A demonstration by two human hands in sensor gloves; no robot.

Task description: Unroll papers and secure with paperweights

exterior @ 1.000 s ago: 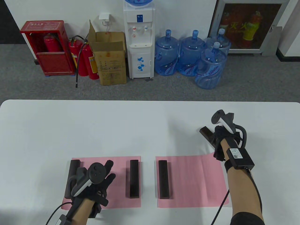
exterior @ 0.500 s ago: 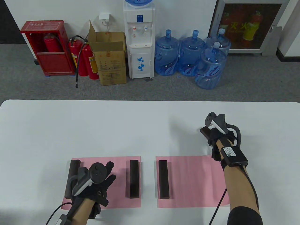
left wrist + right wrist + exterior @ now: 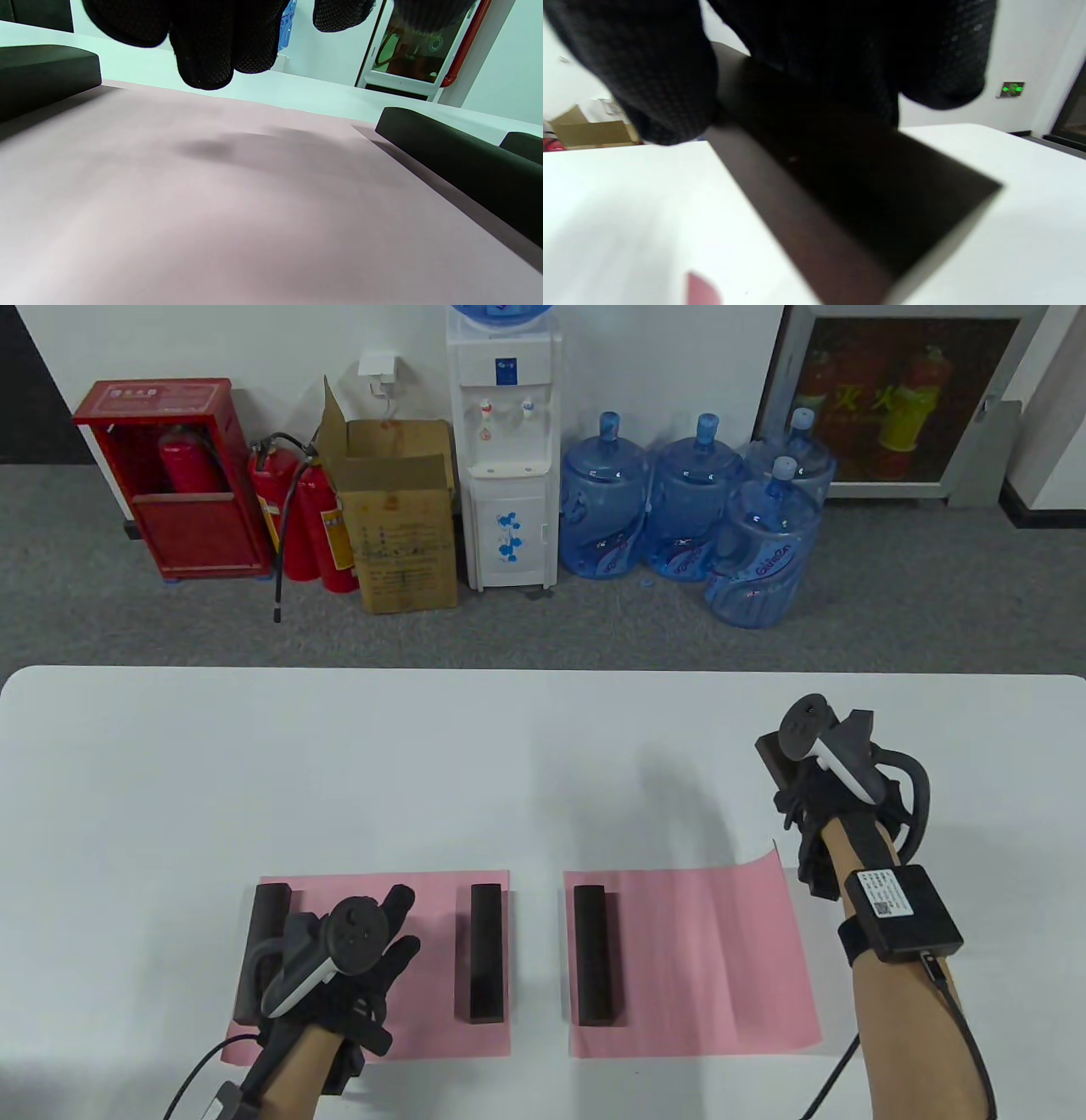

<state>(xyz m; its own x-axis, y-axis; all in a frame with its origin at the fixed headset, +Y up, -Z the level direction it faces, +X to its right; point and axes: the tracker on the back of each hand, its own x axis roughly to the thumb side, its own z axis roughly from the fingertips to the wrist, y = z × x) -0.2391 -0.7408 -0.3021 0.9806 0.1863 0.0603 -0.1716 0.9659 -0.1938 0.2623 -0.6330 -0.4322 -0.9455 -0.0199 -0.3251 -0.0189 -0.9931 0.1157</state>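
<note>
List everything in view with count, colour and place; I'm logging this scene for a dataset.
table: 1, white, foreground
left paper: 1, pink, flat under the left hand
right paper: 1, pink, its far right corner curled up
paperweights on the papers: 3, dark brown; two on the left paper, one on the right paper's left edge
held paperweight: 1, dark brown, beyond the right paper
water dispenser: 1, white, at the wall
water jugs: 4, blue, on the floor
cardboard box: 1, brown
extinguisher cabinet: 1, red
left hand: black glove, over the left paper
right hand: black glove, grips the held paperweight
</note>
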